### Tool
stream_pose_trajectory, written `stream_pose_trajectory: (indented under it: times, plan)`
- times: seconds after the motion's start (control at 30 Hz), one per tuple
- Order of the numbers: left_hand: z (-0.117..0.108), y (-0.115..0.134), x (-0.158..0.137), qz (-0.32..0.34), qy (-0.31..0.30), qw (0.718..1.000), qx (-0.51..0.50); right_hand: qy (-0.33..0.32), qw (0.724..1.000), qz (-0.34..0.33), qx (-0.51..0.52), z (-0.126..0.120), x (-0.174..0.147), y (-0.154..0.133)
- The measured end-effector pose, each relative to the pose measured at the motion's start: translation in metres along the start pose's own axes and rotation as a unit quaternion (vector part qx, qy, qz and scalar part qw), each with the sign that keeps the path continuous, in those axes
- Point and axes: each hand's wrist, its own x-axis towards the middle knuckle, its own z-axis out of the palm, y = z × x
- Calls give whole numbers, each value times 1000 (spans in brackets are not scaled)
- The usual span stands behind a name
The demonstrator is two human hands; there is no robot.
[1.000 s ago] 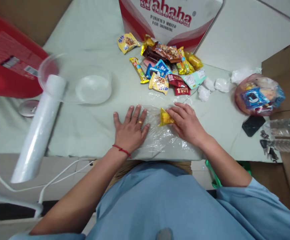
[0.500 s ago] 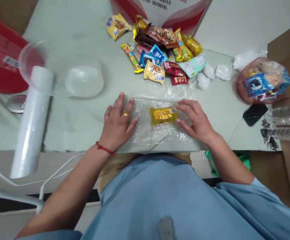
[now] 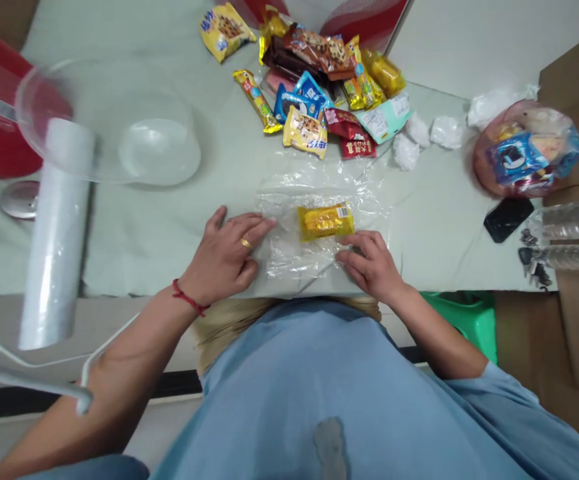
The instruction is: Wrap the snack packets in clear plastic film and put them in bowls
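1. Film of clear, crinkled plastic [image 3: 285, 259] lies spread on a pale green cloth-covered table [image 3: 164, 240], near its front edge.
2. On that film, roughly mid-sheet, rests 1 small oblong snack in a shiny yellow wrapper [image 3: 325, 223], between the 2 hands and apart from the left.
3. Left hand [image 3: 224, 257]: palm down, fingers loosely extended, index fingertip at the film's left side. It wears 1 gold-coloured ring [image 3: 246, 243]; a red cord bracelet [image 3: 189, 298] circles the wrist.
4. Right hand [image 3: 373, 265]: fingers bent, thumb and fingertips at the film's lower right, just below the snack; whether they pinch the plastic, I cannot tell.
5. Beyond the film sits a heap of colourful packaged snacks [image 3: 314, 110], with crumpled white wads [image 3: 446, 133] to its right.
6. Farther left, a white shiny cylindrical roll [image 3: 56, 247] lies near a clear round plastic tub [image 3: 162, 152].
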Motion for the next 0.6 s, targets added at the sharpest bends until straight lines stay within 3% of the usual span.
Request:
stream_pose_trajectory:
  times: [0.2,0.37,0.47,0.6]
  plan:
    - [3,-6,13,14,-2,1000,15,-14,998,-35,42,-41,32,6]
    - [4,-5,21,-19,84,996,-29,-101,989,-39,97,-59,72,19]
    - [7,-1,28,-68,127,986,-86,-119,984,-18,128,-59,93,30]
    - [17,-6,42,-196,201,951,-131,-170,953,86,236,-48,111,41]
